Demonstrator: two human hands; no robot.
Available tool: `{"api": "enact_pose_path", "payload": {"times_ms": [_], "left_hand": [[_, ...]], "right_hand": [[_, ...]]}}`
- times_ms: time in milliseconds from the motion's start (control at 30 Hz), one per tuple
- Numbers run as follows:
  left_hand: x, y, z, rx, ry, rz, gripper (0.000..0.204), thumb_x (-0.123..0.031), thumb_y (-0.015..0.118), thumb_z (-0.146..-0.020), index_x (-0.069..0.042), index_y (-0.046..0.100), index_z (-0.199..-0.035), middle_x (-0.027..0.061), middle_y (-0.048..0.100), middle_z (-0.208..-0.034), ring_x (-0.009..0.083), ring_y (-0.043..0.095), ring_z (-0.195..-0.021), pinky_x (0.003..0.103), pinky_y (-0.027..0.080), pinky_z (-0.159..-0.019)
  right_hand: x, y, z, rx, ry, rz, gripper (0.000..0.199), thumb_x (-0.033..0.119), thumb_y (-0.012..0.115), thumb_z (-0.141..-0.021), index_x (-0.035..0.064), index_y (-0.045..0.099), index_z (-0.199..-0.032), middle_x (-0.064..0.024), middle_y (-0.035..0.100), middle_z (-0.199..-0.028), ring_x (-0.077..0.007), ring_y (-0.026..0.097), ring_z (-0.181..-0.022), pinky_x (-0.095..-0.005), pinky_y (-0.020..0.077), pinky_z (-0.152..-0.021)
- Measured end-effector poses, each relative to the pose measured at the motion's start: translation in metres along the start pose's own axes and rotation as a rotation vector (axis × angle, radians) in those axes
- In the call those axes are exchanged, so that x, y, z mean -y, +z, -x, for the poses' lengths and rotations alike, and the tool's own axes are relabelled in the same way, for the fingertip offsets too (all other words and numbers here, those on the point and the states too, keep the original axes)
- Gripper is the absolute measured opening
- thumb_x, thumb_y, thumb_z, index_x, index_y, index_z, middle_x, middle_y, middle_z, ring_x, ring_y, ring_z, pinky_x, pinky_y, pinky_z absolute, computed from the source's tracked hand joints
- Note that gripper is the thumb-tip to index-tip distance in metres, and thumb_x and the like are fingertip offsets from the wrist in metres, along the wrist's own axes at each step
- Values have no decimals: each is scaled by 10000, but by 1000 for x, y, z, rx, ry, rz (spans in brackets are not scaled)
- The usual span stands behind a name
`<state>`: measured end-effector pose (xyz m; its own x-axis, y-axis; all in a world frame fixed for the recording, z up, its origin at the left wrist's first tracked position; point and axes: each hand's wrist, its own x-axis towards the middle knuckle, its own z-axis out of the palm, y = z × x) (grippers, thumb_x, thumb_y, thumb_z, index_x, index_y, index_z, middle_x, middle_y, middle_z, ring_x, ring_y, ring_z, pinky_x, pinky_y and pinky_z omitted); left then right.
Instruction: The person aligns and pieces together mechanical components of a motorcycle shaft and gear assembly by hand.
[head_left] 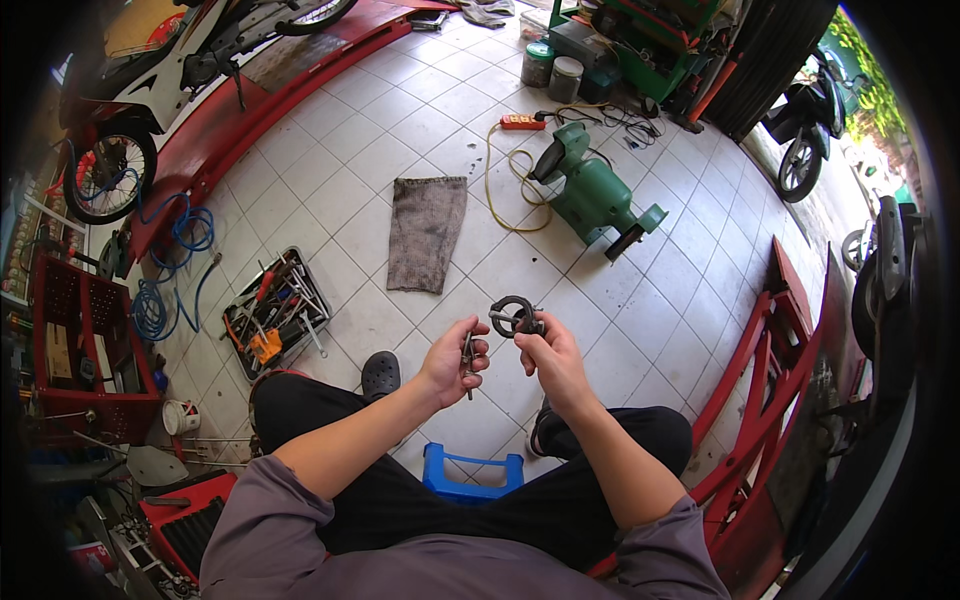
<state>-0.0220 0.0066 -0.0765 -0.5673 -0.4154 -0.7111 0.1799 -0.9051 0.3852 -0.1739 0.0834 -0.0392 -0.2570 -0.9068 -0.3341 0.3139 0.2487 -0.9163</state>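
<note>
My right hand (560, 365) is closed around a dark ring-shaped metal part (497, 308), its thumb and fingers pinching the lower right side. A short light metal pin or bolt lies across the ring's opening. To its left, my left hand (448, 362) is closed on slim metal pieces (469, 372) that look like bolts or rods; the fingers partly hide them. The two hands are apart, above the tiled floor between my knees. Beyond them a grimy cloth (428, 235) lies flat on the tiles.
A tray of hand tools (290, 310) sits at the left, near a coiled blue hose (150, 305). Ahead to the right stands a green bench grinder (597, 195), with a red power strip (522, 122) behind it. A blue plastic stool (470, 490) shows beneath me. Red metal ramps flank both sides.
</note>
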Motion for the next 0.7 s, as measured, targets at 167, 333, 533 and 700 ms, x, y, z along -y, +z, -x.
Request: {"api": "enact_pose_path", "payload": {"times_ms": [167, 333, 533, 700], "left_hand": [[2, -12, -8, 122, 35, 53, 235, -363, 523, -945, -135, 478, -976, -34, 478, -684, 92, 418, -542, 227, 296, -398], [-1, 4, -5, 28, 60, 57, 203, -320, 514, -941, -128, 475, -997, -22, 491, -694, 89, 436, -564, 239, 307, -401], [-5, -8, -4, 176, 162, 0, 182, -270, 473, -941, -103, 481, -1014, 4, 505, -702, 139, 503, -542, 261, 348, -394], [-10, -5, 0, 121, 144, 68, 197, -228, 429, -924, -96, 476, -1062, 30, 558, -778, 198, 620, -737, 294, 466, -477]], "right_hand": [[4, 1, -1, -28, 122, -178, 210, 190, 553, -879, 40, 521, -1023, 10, 436, -689, -114, 464, -561, -250, 382, -545], [-2, -5, -2, 55, 172, -399, 263, 294, 486, -897, 79, 492, -1048, -8, 458, -716, -156, 489, -641, -285, 408, -627], [-5, -5, -5, 129, 141, -424, 364, 399, 403, -894, 80, 497, -1042, -33, 508, -755, -189, 520, -723, -308, 415, -709], [-6, -2, -6, 95, 215, -422, 351, 406, 391, -912, 84, 502, -999, -26, 526, -758, -179, 531, -723, -305, 418, -706]]}}
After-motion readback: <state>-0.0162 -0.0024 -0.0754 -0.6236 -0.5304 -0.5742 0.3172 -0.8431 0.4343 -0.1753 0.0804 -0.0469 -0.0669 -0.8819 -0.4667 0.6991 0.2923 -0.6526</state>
